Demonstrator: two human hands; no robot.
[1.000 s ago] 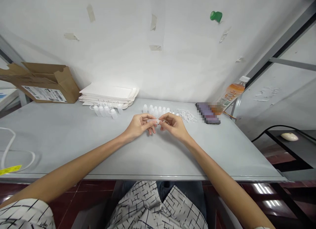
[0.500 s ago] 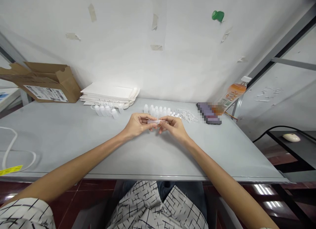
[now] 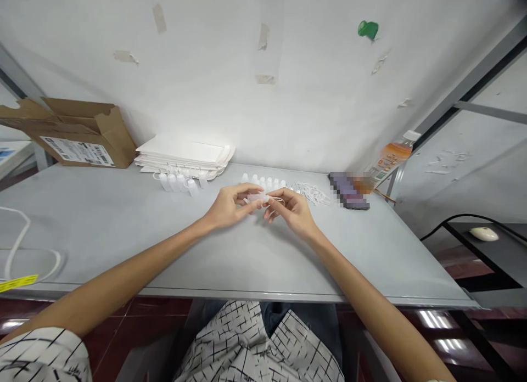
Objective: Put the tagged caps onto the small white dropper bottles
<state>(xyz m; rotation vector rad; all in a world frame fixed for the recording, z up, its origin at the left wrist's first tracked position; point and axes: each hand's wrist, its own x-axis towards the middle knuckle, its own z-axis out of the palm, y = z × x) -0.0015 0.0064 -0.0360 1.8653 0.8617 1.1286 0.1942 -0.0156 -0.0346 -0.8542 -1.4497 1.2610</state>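
Note:
Near the middle of the table, my left hand [image 3: 227, 207] grips a small translucent white plastic bottle [image 3: 256, 197] lying sideways between thumb and fingers. My right hand [image 3: 295, 211] is closed at the bottle's right end, pinching a thin white cord [image 3: 281, 200] that loops over its fingers. The fingertips hide the exact spot where cord and bottle meet. Just behind my hands stands a row of similar small bottles [image 3: 269, 183], partly covered by my fingers. Beside my right hand lies a heap of white cords [image 3: 315, 193].
Several bottles with cords [image 3: 177, 183] stand left, before a stack of white envelopes or sheets [image 3: 185, 150]. An open cardboard box [image 3: 82, 140] is at the back left. A phone [image 3: 346, 191] and a drink bottle [image 3: 391, 157] are right. A white cable [image 3: 18, 239] lies left.
The small bottle has tilted and risen slightly in my left hand, with more of it showing. My right hand stays at its end. The camera view has shifted a little.

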